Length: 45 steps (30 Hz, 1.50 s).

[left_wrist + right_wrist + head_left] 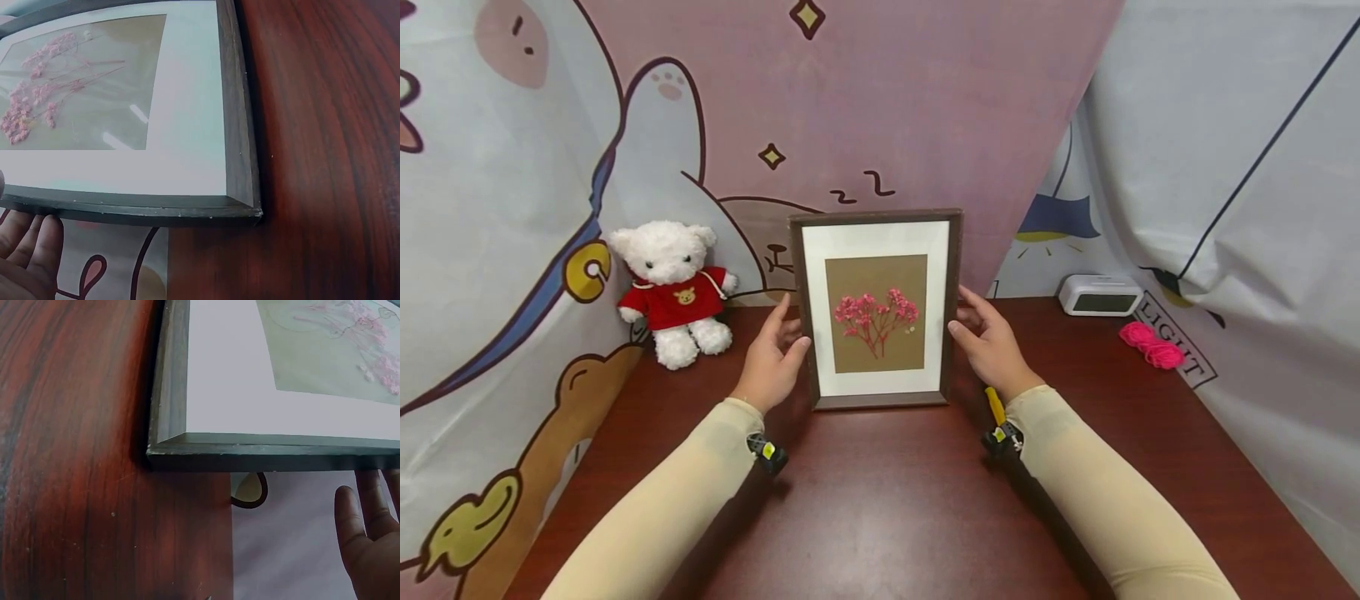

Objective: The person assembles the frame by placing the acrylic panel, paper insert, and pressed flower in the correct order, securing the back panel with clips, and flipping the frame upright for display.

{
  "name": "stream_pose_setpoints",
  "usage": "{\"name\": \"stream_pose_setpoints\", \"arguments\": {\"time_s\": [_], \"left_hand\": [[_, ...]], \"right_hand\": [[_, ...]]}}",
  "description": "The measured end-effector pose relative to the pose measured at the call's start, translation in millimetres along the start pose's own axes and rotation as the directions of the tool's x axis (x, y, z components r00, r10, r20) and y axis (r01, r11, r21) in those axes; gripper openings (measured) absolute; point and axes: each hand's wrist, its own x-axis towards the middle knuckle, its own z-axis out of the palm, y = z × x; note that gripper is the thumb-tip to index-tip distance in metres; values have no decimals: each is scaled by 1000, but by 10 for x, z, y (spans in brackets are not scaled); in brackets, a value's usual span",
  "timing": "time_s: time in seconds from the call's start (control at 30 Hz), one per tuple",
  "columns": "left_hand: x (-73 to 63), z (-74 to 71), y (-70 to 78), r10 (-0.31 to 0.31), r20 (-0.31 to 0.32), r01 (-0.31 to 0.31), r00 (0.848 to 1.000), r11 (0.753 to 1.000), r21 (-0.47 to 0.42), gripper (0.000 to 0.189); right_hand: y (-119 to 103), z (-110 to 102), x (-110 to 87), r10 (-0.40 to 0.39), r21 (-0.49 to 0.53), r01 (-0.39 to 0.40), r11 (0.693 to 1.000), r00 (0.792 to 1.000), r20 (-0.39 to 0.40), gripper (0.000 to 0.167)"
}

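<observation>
A dark wooden picture frame (880, 400) stands upright on the table, with pink dried flowers (876, 317) on a brown panel inside a white mat. My left hand (772, 360) holds its left side, thumb at the front edge. In the left wrist view, fingertips (51, 228) touch the frame's side. On the opposite side, my right hand (992, 346) holds the frame with the thumb on the front edge. The right wrist view shows fingers (374, 509) reaching behind that edge, while one finger stays apart from it.
A white teddy bear (673, 292) in a red top sits at the back left. Toward the back right are a white digital clock (1100, 296) and pink yarn (1152, 346). A yellow object (995, 406) lies partly hidden by my right wrist. Printed cloth (910, 100) hangs behind the table (880, 517).
</observation>
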Motion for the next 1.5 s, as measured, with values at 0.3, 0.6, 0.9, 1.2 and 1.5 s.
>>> {"name": "stream_pose_setpoints", "arguments": {"time_s": [0.3, 0.6, 0.9, 1.2, 1.5], "left_hand": [[52, 27, 9, -17, -30, 18, 999, 999, 46, 72], [54, 42, 43, -10, -51, 13, 999, 999, 52, 62], [36, 53, 47, -12, -68, 16, 998, 998, 57, 60], [-15, 38, 112, -34, -107, 34, 994, 999, 0, 55], [-27, 30, 121, -30, -136, 29, 990, 999, -15, 54]], "right_hand": [[25, -29, 37, 54, 15, -54, 998, 999, 6, 56], [11, -28, 52, 86, 4, -86, 996, 996, 23, 57], [-32, -42, 9, 96, -15, -96, 995, 995, 6, 57], [-99, -26, -29, 97, 5, -97, 995, 995, -6, 58], [-164, -9, -47, 110, 23, -110, 994, 994, -26, 58]]}}
